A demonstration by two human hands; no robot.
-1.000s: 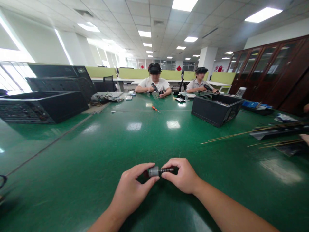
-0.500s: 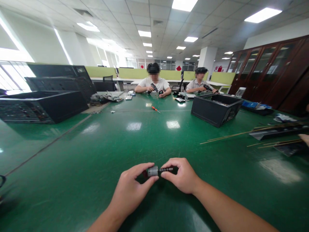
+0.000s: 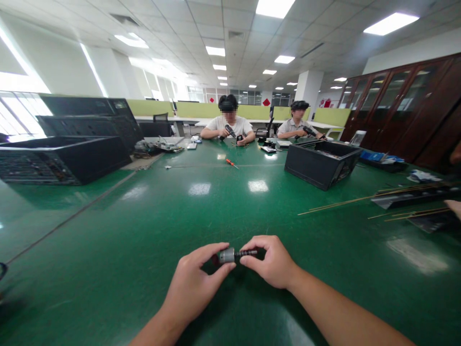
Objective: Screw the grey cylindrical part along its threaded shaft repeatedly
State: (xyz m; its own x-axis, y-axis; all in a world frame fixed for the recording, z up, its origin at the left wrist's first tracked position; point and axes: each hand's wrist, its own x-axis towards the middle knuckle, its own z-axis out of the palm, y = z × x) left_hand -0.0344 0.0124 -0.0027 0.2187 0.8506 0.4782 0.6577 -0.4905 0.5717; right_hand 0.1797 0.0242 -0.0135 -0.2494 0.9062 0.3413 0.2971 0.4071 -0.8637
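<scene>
Between my hands, just above the green tabletop in the lower middle of the view, is a small part lying roughly level. At its left end is a grey metal cylinder (image 3: 226, 255), and a thinner dark grooved shaft (image 3: 248, 253) runs out to the right. My left hand (image 3: 196, 276) pinches the cylinder between thumb and fingertips. The thumb and index finger of my right hand (image 3: 275, 263) close around the shaft. Whether cylinder and shaft are one piece, I cannot tell. Something dark red shows behind the cylinder's left end, partly hidden by my left fingers.
An orange-handled screwdriver (image 3: 230, 163) lies farther up the green table (image 3: 173, 206). Black computer cases stand left (image 3: 104, 156) and right (image 3: 313, 166). Thin rods (image 3: 334, 204) jut in from the right, near another person's hand (image 3: 454, 206). Two co-workers sit opposite, holding power drills.
My two hands and the part keep nearly the same pose, with only a very slight shift of the cylinder to the left.
</scene>
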